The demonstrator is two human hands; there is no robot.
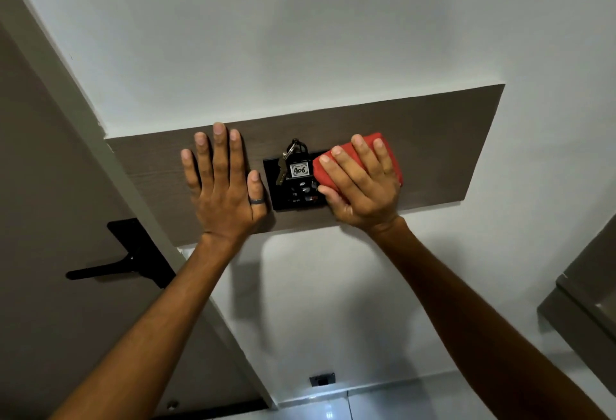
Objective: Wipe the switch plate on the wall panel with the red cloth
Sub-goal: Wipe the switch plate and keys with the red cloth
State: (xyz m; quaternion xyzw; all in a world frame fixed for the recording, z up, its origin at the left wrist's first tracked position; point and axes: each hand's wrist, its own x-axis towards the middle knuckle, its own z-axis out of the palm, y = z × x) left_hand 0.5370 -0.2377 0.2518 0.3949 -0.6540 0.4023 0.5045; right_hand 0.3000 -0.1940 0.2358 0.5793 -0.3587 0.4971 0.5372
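A black switch plate (281, 194) is set in a brown wall panel (440, 146). A key tag marked 406 (299, 170) with keys (283, 168) hangs in the plate's upper part. My right hand (361, 189) presses a folded red cloth (325, 168) against the plate's right side, covering that part. My left hand (223, 186) lies flat on the panel just left of the plate, fingers spread, a ring on the thumb.
A door with a black lever handle (110, 266) stands at the left, its pale frame beside the panel. A small black outlet (321, 379) sits low on the white wall. A grey ledge (586, 293) juts in at the right edge.
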